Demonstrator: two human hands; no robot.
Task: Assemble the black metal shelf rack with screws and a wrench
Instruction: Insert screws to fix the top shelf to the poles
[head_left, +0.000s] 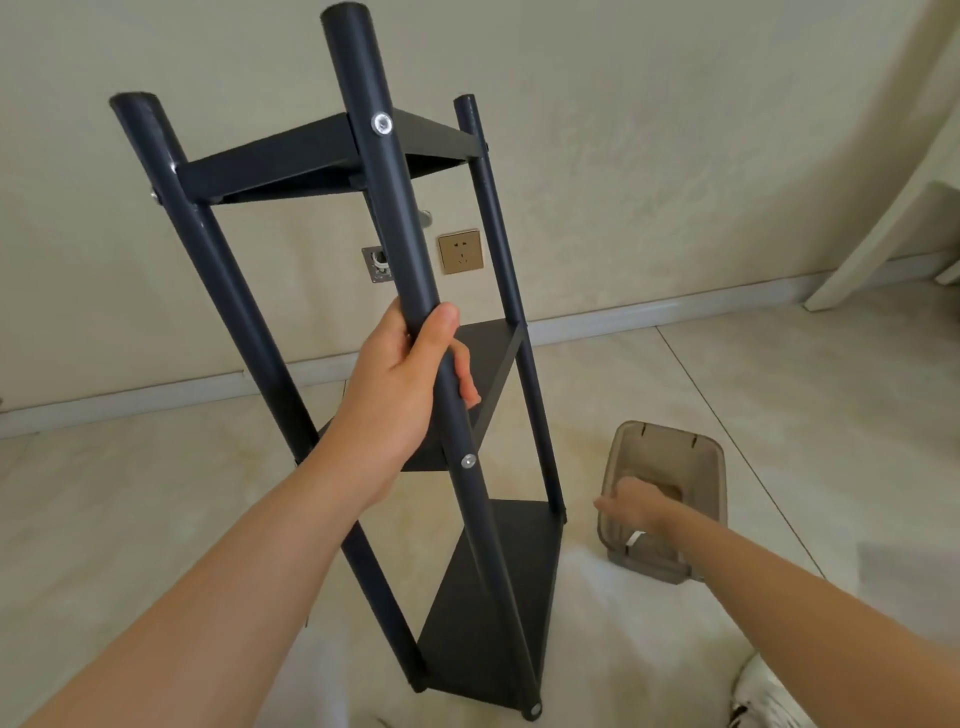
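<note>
- Steadies the black rack (488, 587), standing on the floor (753, 395) at a lean, three shelves fitted.
- Clamps the left grip (400, 384) round the nearest pole (395, 208) at mid height.
- Reaches the right grip (631, 501) into a smoky plastic bin (670, 441) just beside the rack; cannot tell whether closed on anything.
- Risks tipping or sliding the leaning rack on smooth tile, with only one grip holding.
- Could topple the rack onto the bin if pulled sideways.

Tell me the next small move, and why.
Probably pick a part out of the bin with the right hand: it reaches into the bin while the left hand grips the rack by its front pole. The bin's contents are unclear.
</note>
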